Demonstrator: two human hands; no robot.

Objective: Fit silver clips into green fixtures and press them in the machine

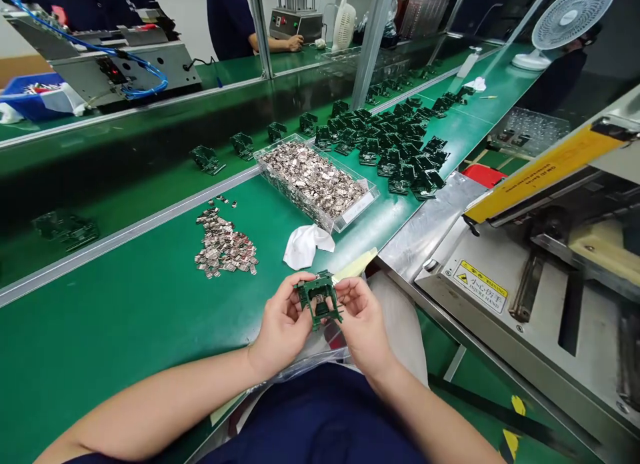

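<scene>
The left hand point(283, 321) and right hand point(364, 321) are clamped on opposite sides of a green frame point(321, 285), at the near edge of the bench point(150, 304). Beyond lie a white cloth point(303, 247), loose metal pieces point(225, 245) and a filled clear box point(339, 221).

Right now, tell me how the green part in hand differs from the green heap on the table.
The green part is held between left hand and right hand; the green heap rests on the table. The green part is a single piece; the green heap is many, jumbled together. Both are dark green.
</scene>
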